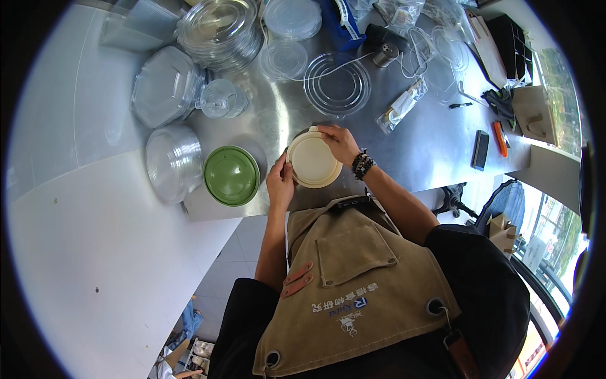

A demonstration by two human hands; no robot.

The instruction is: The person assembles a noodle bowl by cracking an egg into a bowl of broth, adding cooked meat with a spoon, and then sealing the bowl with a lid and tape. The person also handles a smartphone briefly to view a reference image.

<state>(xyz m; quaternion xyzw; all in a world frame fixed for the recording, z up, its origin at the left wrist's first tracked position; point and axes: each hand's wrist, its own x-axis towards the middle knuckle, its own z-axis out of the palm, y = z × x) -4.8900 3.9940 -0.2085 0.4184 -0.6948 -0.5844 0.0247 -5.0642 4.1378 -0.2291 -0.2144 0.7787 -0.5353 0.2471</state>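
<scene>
A round cream-coloured lidded bowl (314, 161) is between my hands at the front of the metal table. My left hand (279, 183) grips its left rim, thumb on top and fingers at the side. From the upper right my right hand (341, 146) is closed on the rim near a small tab, its fingertips bent over the edge. What lies under the lid is hidden. Just left of my left hand stands a round container with a green lid (231, 175).
Clear plastic bowls (173, 163), octagonal containers (165, 87) and stacked clear lids (218, 31) line the left and back. A large clear lid (337, 85) lies ahead. Rightward are a plastic-wrapped packet (403, 106), a phone (480, 150) and an orange-handled tool (500, 139).
</scene>
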